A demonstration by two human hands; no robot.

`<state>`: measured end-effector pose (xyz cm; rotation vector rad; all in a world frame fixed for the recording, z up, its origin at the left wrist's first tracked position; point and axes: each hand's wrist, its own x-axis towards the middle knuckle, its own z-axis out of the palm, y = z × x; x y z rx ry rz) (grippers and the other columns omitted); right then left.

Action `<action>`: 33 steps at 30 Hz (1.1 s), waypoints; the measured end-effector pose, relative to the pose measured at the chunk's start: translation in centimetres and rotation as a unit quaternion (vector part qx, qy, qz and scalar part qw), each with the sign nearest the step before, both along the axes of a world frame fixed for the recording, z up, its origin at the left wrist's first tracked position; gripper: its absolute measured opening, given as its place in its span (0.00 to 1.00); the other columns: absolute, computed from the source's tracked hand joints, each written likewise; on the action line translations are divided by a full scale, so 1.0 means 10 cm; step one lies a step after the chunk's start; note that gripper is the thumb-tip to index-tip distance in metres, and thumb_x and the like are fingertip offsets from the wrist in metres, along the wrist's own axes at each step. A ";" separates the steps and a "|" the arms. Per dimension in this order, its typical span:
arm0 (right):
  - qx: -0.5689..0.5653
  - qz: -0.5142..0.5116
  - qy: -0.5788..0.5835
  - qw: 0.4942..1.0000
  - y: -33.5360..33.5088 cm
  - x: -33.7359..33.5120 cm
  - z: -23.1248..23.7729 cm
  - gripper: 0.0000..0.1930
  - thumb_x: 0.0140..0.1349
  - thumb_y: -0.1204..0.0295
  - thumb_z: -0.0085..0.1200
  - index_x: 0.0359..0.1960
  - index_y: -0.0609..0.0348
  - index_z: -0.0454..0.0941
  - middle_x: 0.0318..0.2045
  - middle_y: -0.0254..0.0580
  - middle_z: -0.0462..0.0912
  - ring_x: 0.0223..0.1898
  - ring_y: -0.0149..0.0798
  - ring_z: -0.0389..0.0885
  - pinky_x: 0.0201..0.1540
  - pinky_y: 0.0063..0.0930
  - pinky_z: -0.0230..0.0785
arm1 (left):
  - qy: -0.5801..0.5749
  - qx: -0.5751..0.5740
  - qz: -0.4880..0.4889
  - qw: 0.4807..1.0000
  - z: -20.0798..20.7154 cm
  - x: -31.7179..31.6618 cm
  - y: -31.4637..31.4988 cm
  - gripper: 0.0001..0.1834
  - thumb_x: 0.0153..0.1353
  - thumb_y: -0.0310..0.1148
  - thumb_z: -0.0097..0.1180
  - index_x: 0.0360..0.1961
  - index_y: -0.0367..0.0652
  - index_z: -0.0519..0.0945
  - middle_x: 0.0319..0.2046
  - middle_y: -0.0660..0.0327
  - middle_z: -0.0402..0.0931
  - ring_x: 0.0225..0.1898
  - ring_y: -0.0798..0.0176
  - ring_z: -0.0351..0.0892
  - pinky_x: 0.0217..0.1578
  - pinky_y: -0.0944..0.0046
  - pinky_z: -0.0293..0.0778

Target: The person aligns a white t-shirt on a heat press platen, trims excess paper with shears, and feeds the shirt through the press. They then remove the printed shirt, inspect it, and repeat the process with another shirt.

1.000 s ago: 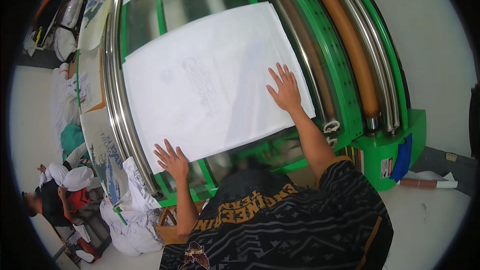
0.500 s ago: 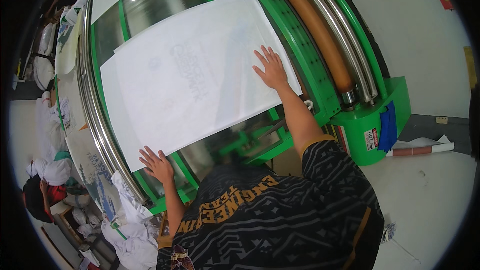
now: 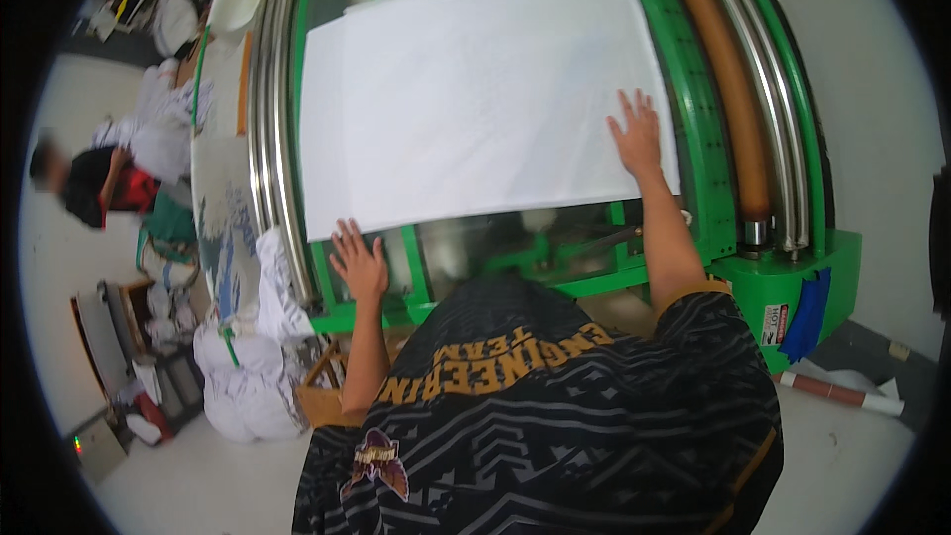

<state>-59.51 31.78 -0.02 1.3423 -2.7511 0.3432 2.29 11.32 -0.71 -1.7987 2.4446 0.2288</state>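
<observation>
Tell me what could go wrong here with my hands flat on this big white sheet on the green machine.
The white sheet is held only by two flat palms, so it may slide or skew. The right hand lies near the orange roller and the steel bars, a possible pinch point. The left hand covers just the lower corner, which could crease.

White sheet (image 3: 475, 99) on a green machine (image 3: 792, 287) (orange roller (image 3: 728, 89) alongside).

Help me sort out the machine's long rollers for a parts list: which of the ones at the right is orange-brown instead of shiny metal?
The thick orange-brown roller, lying between the green perforated rail and the two silver rollers.
</observation>
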 end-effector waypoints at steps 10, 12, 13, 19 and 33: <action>-0.020 -0.155 0.007 0.988 1.47 0.96 0.14 0.38 0.80 0.55 0.62 0.87 0.51 0.65 0.86 0.61 0.62 0.88 0.65 0.56 0.88 0.64 0.48 | 0.014 0.002 -0.001 1.000 -0.04 0.34 0.02 0.42 0.87 0.59 0.43 0.94 0.64 0.48 0.95 0.66 0.35 0.93 0.49 0.36 0.87 0.27 0.38; -0.019 -0.191 0.003 0.981 1.82 1.12 0.12 0.36 0.81 0.55 0.60 0.85 0.53 0.68 0.86 0.61 0.62 0.87 0.65 0.58 0.87 0.65 0.50 | 0.031 -0.008 0.000 0.999 -0.07 0.37 0.03 0.42 0.87 0.60 0.43 0.94 0.65 0.48 0.95 0.67 0.35 0.93 0.49 0.36 0.87 0.26 0.38; -0.019 -0.212 0.001 0.977 1.95 1.17 0.11 0.35 0.81 0.54 0.60 0.84 0.54 0.70 0.86 0.61 0.62 0.86 0.64 0.59 0.87 0.65 0.51 | 0.040 -0.013 -0.002 0.999 -0.07 0.37 0.03 0.42 0.87 0.60 0.43 0.94 0.65 0.48 0.95 0.67 0.35 0.93 0.49 0.36 0.87 0.26 0.38; 0.010 -0.215 -0.039 0.976 2.33 1.47 -0.03 0.28 0.84 0.53 0.56 0.76 0.57 0.79 0.86 0.60 0.63 0.84 0.63 0.64 0.85 0.65 0.55 | 0.036 -0.011 -0.002 0.999 -0.01 0.24 0.09 0.39 0.87 0.58 0.47 0.92 0.73 0.54 0.94 0.57 0.36 0.93 0.40 0.36 0.85 0.23 0.39; 0.046 -0.097 0.014 0.994 2.21 2.13 0.28 0.22 0.55 0.71 0.70 0.53 0.55 0.87 0.55 0.46 0.86 0.65 0.55 0.80 0.72 0.54 0.72 | 0.098 -0.071 -0.091 0.989 0.12 -0.30 0.01 0.35 0.83 0.60 0.51 0.82 0.54 0.73 0.92 0.45 0.42 0.92 0.37 0.40 0.83 0.21 0.42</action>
